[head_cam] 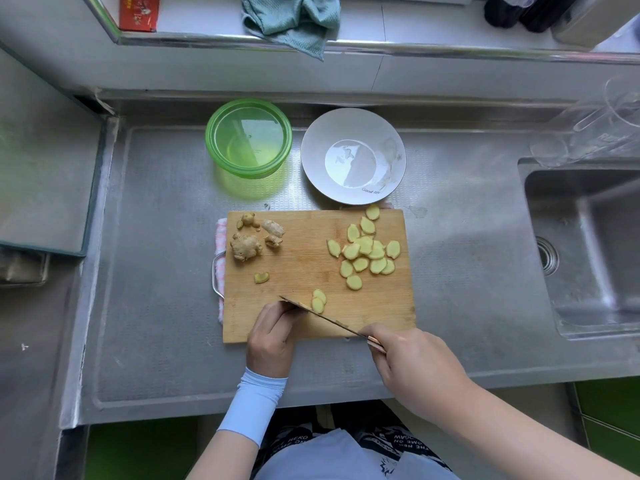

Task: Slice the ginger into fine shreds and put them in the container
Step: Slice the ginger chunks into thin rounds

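Observation:
A wooden cutting board [311,268] lies on the steel counter. Unpeeled ginger knobs [246,247] sit at its far left, and a pile of peeled ginger slices [367,252] covers its right side. Two more slices [318,301] lie just beyond the knife [322,315], whose edge is down on the board. My right hand [412,365] grips the knife handle at the board's near right corner. My left hand [272,337] rests with curled fingers against the left face of the blade; what it holds there is hidden. A green container [248,138] stands behind the board.
A white bowl [353,155] sits right of the green container. A sink [588,251] opens at the right, with clear glassware [595,126] behind it. A green cloth [294,19] hangs from the back ledge. A stove edge [41,188] lies at the left.

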Demonstrator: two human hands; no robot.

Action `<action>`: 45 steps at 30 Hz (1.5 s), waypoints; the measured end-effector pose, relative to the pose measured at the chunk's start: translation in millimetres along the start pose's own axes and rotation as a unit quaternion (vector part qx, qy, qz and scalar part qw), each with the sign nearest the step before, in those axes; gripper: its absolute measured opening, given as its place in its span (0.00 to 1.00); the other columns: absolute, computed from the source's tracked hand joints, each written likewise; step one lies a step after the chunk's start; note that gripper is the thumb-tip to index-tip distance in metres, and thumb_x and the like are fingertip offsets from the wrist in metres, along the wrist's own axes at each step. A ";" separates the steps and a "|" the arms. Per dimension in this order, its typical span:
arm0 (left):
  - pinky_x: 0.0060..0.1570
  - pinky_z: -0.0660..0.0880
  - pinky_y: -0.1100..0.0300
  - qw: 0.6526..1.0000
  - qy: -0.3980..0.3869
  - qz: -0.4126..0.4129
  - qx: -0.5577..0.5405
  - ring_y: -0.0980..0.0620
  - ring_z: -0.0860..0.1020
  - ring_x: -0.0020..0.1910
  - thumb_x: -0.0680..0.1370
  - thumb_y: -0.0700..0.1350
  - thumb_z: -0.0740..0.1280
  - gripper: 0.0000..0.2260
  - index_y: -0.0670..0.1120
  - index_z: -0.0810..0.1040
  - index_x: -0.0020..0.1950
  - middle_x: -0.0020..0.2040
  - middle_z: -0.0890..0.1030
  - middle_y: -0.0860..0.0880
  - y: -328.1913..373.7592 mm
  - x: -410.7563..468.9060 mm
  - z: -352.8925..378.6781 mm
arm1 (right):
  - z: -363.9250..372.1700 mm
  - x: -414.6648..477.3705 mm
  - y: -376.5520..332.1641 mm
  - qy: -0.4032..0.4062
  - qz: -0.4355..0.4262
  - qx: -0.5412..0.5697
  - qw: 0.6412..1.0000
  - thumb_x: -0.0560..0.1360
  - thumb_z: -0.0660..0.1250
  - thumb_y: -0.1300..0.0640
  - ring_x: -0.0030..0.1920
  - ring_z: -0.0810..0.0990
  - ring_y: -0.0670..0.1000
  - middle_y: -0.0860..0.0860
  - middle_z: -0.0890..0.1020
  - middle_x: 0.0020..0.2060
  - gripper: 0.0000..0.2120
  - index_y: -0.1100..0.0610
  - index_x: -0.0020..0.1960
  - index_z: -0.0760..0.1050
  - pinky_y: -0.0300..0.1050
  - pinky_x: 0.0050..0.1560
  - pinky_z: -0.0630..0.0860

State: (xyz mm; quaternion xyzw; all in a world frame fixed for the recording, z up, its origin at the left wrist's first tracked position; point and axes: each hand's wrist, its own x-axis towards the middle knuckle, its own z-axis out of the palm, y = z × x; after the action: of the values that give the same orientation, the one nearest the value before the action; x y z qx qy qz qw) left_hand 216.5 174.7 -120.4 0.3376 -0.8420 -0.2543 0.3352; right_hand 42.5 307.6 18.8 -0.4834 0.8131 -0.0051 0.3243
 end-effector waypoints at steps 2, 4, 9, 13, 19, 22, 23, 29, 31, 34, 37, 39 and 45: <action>0.55 0.72 0.64 1.000 -0.003 0.001 -0.001 0.46 0.78 0.48 0.71 0.23 0.67 0.14 0.37 0.85 0.48 0.48 0.82 0.43 -1.0 0.0 -0.3 | 1.6 2.7 -1.5 0.001 -0.002 -0.001 1.000 0.82 0.55 0.51 0.43 0.80 0.55 0.48 0.84 0.44 0.15 0.41 0.66 0.72 0.49 0.40 0.74; 0.55 0.72 0.64 1.000 -0.006 0.002 -0.003 0.46 0.78 0.48 0.70 0.22 0.68 0.14 0.37 0.85 0.48 0.48 0.82 0.42 -0.9 -0.1 -0.7 | 2.0 4.5 -1.7 -0.001 -0.004 -0.008 1.000 0.82 0.55 0.50 0.43 0.80 0.55 0.49 0.84 0.43 0.15 0.42 0.66 0.71 0.49 0.40 0.74; 0.56 0.73 0.63 1.000 -0.002 0.002 -0.002 0.46 0.79 0.48 0.71 0.23 0.69 0.13 0.37 0.85 0.48 0.47 0.82 0.42 -0.7 0.8 -0.1 | 3.4 5.2 -1.8 0.001 0.000 -0.008 1.000 0.82 0.55 0.50 0.43 0.80 0.54 0.48 0.84 0.43 0.15 0.41 0.67 0.71 0.48 0.39 0.72; 0.57 0.72 0.64 1.000 0.003 0.002 -0.001 0.46 0.79 0.49 0.70 0.23 0.69 0.13 0.37 0.85 0.47 0.47 0.82 0.41 -0.4 0.8 -0.1 | 6.0 9.1 -3.8 0.002 -0.002 0.000 1.000 0.82 0.56 0.50 0.43 0.80 0.54 0.48 0.84 0.43 0.14 0.41 0.66 0.71 0.48 0.40 0.72; 0.58 0.72 0.64 1.000 0.006 0.009 -0.003 0.45 0.79 0.49 0.70 0.24 0.70 0.12 0.37 0.85 0.47 0.47 0.82 0.42 -2.2 0.9 0.7 | 8.8 11.5 -3.5 0.012 -0.008 0.005 1.000 0.82 0.57 0.50 0.42 0.80 0.54 0.47 0.83 0.42 0.14 0.42 0.65 0.72 0.46 0.37 0.67; 0.58 0.73 0.63 1.000 0.001 0.009 -0.005 0.45 0.79 0.49 0.70 0.25 0.71 0.11 0.37 0.85 0.47 0.48 0.83 0.42 -1.7 1.1 0.5 | 10.7 13.8 -4.5 0.010 -0.008 0.000 1.000 0.82 0.56 0.50 0.39 0.78 0.53 0.46 0.81 0.39 0.14 0.41 0.65 0.72 0.46 0.36 0.65; 0.59 0.73 0.62 1.000 0.001 0.011 -0.008 0.45 0.79 0.50 0.71 0.25 0.71 0.11 0.38 0.85 0.48 0.48 0.83 0.42 -1.4 1.1 0.2 | 11.4 14.9 -4.7 0.010 -0.009 -0.002 1.000 0.82 0.56 0.50 0.38 0.77 0.53 0.46 0.81 0.38 0.14 0.41 0.65 0.72 0.46 0.36 0.65; 0.58 0.75 0.60 1.000 0.000 0.014 -0.019 0.45 0.80 0.50 0.73 0.27 0.70 0.11 0.39 0.85 0.49 0.49 0.83 0.43 -2.9 1.5 0.6 | 15.1 18.4 -4.1 0.027 -0.017 0.013 0.999 0.81 0.59 0.52 0.35 0.74 0.53 0.47 0.83 0.39 0.13 0.43 0.64 0.74 0.45 0.35 0.63; 0.57 0.75 0.60 1.000 -0.002 0.008 -0.018 0.45 0.80 0.50 0.73 0.26 0.68 0.12 0.38 0.85 0.49 0.48 0.83 0.43 -3.5 0.7 1.9 | 17.3 18.5 -4.1 0.034 -0.018 0.014 0.999 0.81 0.60 0.53 0.40 0.79 0.55 0.47 0.84 0.41 0.13 0.43 0.63 0.76 0.45 0.36 0.63; 0.55 0.76 0.59 1.000 -0.003 0.006 -0.007 0.44 0.80 0.49 0.74 0.26 0.67 0.12 0.38 0.86 0.48 0.47 0.83 0.42 -4.8 -0.4 3.1 | 18.8 19.0 -4.3 0.046 -0.021 0.010 0.999 0.80 0.62 0.54 0.39 0.80 0.55 0.47 0.84 0.39 0.13 0.45 0.62 0.78 0.45 0.35 0.62; 0.55 0.75 0.60 1.000 0.002 0.014 -0.005 0.45 0.79 0.48 0.74 0.26 0.67 0.11 0.38 0.85 0.48 0.47 0.83 0.42 -4.9 0.2 2.4 | 17.6 21.5 -3.0 0.030 -0.011 0.012 0.999 0.80 0.60 0.53 0.40 0.79 0.55 0.48 0.83 0.39 0.12 0.44 0.61 0.77 0.46 0.35 0.64; 0.54 0.74 0.61 1.000 -0.009 0.006 -0.003 0.46 0.79 0.48 0.74 0.26 0.68 0.10 0.38 0.85 0.48 0.47 0.83 0.43 -3.2 1.3 1.8 | 14.1 24.6 0.5 0.009 0.000 0.020 1.000 0.81 0.58 0.52 0.42 0.79 0.55 0.48 0.83 0.40 0.11 0.44 0.59 0.76 0.48 0.36 0.68; 0.48 0.73 0.60 0.996 -0.087 -0.013 -0.015 0.47 0.76 0.45 0.75 0.34 0.68 0.04 0.40 0.82 0.45 0.44 0.80 0.47 6.1 20.6 0.6 | -8.5 27.7 15.7 0.031 0.025 0.052 0.998 0.81 0.58 0.50 0.40 0.76 0.55 0.48 0.79 0.35 0.08 0.49 0.49 0.74 0.51 0.41 0.74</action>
State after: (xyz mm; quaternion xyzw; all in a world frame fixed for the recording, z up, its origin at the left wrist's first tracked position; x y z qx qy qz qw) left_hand 202.3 163.6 -108.7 0.3195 -0.8598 -0.2998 0.2623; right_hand 16.8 291.5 6.0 -0.4450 0.8331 -0.0540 0.3241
